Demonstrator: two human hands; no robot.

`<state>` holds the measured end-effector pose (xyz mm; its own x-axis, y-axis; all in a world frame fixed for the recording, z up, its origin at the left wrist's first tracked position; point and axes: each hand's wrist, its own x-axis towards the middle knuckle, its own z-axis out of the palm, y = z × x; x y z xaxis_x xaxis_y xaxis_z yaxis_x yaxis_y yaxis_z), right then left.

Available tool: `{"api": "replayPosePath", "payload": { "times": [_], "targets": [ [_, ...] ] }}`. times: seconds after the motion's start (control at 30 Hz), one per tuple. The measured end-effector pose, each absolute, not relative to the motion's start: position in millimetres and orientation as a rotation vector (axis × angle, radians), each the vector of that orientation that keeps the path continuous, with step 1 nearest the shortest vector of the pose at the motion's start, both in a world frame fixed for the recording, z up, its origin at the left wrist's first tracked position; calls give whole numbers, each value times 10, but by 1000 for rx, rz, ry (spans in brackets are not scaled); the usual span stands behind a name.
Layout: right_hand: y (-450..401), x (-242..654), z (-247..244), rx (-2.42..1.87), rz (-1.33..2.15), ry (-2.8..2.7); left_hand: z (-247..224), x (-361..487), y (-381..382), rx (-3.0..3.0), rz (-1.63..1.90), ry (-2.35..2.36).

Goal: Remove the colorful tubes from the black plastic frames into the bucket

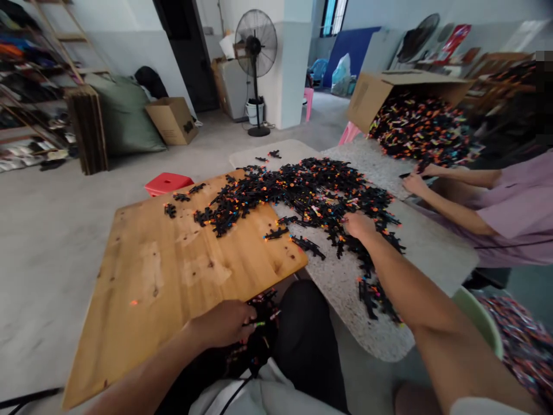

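Observation:
A wide heap of small black toy guns (302, 184) with orange, blue and yellow tips spreads over the wooden board (142, 259) and the speckled table (337, 288). My right hand (360, 226) reaches into the heap's near right side, its fingers pinched together. What lies between those fingertips is hidden. Low at the board's front edge, my left hand (231, 324) is closed, and a toy gun (259, 324) with a light green part shows at its fingertips. More dark toy guns (263, 343) lie beneath it, by my lap.
A cardboard box (367, 104) lies on its side, spilling colourful pieces. At the right, a person (514, 202) works with both hands at the table. A green tub (479, 314) stands low right, near my arm. A red stool (168, 183) is behind the board.

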<state>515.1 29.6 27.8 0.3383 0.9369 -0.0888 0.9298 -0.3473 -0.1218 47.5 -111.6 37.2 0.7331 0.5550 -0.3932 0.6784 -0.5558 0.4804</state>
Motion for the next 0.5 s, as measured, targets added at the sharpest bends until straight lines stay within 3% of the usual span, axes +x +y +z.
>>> {"api": "replayPosePath", "payload": {
  "times": [0.2, 0.4, 0.5],
  "targets": [
    [411, 5175, 97, -2543, 159, -1862, 307, 1180, -117, 2468, 407, 1178],
    [271, 4918, 176, -2349, 58, -1477, 44, 1876, 575, 2531, 274, 1371],
    [10, 4627, 161, -1972, 421, -1318, -1, 1986, 650, 2515, 245, 1396]
  ]
}}
